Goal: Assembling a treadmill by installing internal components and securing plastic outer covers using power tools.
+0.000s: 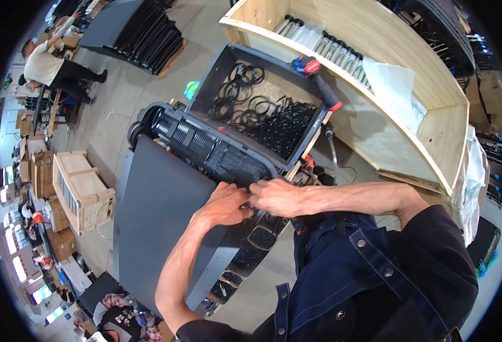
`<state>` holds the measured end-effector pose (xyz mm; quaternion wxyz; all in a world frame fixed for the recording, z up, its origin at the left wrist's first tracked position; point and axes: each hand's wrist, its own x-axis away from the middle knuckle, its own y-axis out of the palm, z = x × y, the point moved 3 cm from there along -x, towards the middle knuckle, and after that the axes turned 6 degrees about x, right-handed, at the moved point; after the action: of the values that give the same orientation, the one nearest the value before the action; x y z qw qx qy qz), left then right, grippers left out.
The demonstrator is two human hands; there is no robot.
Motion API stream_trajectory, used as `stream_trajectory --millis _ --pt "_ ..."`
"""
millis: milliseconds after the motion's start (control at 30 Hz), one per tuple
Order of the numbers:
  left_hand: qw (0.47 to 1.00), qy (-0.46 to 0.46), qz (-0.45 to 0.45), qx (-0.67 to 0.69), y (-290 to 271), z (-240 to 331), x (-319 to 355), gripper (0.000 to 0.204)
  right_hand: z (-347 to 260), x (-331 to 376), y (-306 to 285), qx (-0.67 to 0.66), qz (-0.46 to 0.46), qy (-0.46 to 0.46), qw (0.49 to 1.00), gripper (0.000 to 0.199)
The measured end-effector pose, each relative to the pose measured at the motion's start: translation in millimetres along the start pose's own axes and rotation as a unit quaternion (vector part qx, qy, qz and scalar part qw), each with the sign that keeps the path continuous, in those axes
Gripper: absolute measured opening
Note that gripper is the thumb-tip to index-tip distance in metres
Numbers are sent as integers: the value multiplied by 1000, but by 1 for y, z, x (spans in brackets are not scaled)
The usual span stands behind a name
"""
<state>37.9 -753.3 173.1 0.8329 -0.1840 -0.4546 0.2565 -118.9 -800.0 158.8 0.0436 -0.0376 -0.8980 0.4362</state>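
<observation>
Beside the black frame, both hands, left hand and right hand, were clenched on a small unseen part, steadying it.

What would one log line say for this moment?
left hand and right hand: meet on large dark grey machine frame | behind: black tray of rubber rings

- 2 bare forearms, no gloves, no watch or rings to be seen on the left hand or the right hand.
- Short dark sleeves ending near the elbow.
- A dark blue denim apron with pale stitched seams and several round metal snaps.
</observation>
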Motion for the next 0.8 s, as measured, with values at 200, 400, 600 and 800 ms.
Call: stream_trajectory --millis 200,400,600,800 --pt "1000 7 18 -8 8 -4 -3 24 35 18 -21 -162 21 42 986 23" --pt "999 -27 -5 24 11 0 8 22 209 79 -79 63 457 383 800 49" --pt "999 -37 -11 21 2 -2 -4 19 295 67 -106 114 364 468 797 47" --pt "997 -56 -40 43 2 0 -1 23 298 65 -95 156 345 446 811 51"
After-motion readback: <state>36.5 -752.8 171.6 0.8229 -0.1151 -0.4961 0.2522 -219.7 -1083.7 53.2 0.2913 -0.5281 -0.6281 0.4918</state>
